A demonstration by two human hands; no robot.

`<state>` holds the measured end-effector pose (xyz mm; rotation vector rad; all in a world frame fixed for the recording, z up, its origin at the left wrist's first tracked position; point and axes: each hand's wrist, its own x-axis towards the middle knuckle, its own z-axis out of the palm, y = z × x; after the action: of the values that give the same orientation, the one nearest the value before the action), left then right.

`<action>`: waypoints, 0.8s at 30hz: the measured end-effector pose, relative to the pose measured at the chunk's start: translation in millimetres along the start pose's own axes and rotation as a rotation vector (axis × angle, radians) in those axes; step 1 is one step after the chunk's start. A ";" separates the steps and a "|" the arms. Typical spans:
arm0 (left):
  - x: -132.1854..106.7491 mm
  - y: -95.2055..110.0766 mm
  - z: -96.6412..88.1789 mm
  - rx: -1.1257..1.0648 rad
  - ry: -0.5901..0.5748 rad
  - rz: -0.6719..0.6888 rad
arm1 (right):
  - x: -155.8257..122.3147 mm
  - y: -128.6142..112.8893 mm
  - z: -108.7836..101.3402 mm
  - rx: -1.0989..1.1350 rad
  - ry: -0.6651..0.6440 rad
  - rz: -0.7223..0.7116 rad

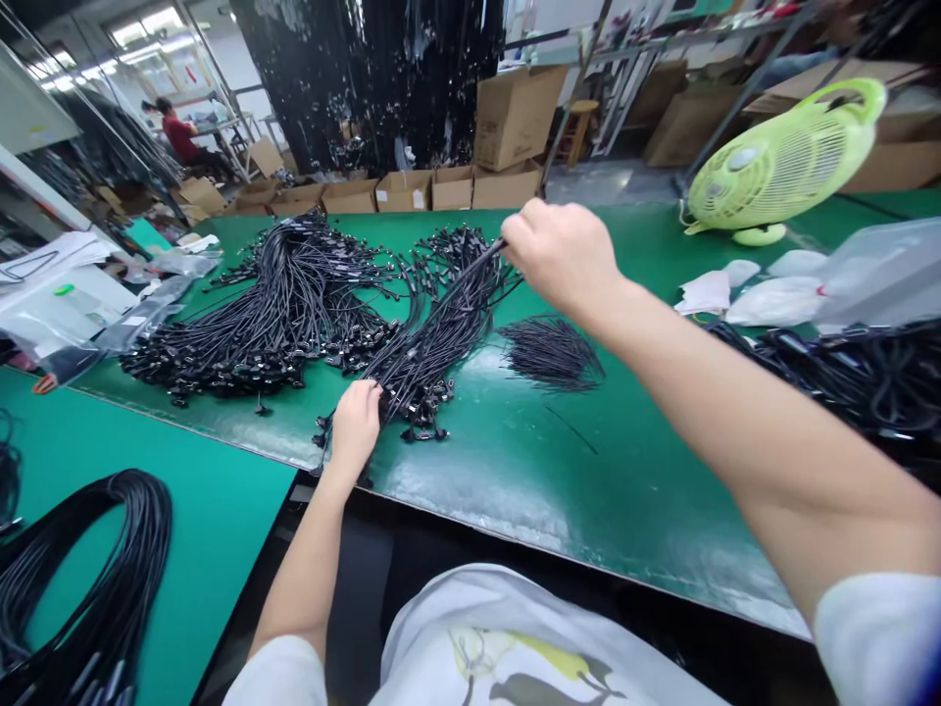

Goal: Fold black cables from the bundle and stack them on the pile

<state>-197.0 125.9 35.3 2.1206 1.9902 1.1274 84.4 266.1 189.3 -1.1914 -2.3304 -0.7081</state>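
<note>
A bundle of black cables (433, 333) lies slanted across the green table (559, 480). My right hand (563, 257) is closed round the bundle's far end and lifts it slightly. My left hand (355, 424) is closed on the near end, among the black plugs by the table's front edge. A larger heap of the same black cables (279, 304) lies to the left. A small pile of thin black ties (551, 351) rests just right of the bundle, under my right forearm.
A lime-green fan (783, 162) stands at the back right beside clear plastic bags (779, 294). More black cables (860, 378) lie at the right, and a coil (95, 579) on the lower left table. Cardboard boxes (441, 186) line the floor behind. A person sits far back left.
</note>
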 end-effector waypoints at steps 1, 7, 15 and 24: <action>8.5 1.6 -6.3 -0.054 0.028 -0.020 | 8.3 11.3 4.2 -0.010 -0.033 0.043; 42.4 -28.2 -30.0 0.163 -0.042 -0.136 | 42.2 54.7 21.4 0.082 -0.267 -0.007; 48.6 9.8 -37.5 0.016 0.310 0.125 | 24.2 -18.5 -52.0 0.175 -0.002 -0.161; 21.5 58.1 -65.2 0.079 0.523 0.370 | -10.6 -41.9 -85.5 0.143 -0.077 -0.398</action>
<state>-181.7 104.9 121.5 2.5079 1.8694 1.8558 67.3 186.3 239.5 -0.7100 -2.6664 -0.6161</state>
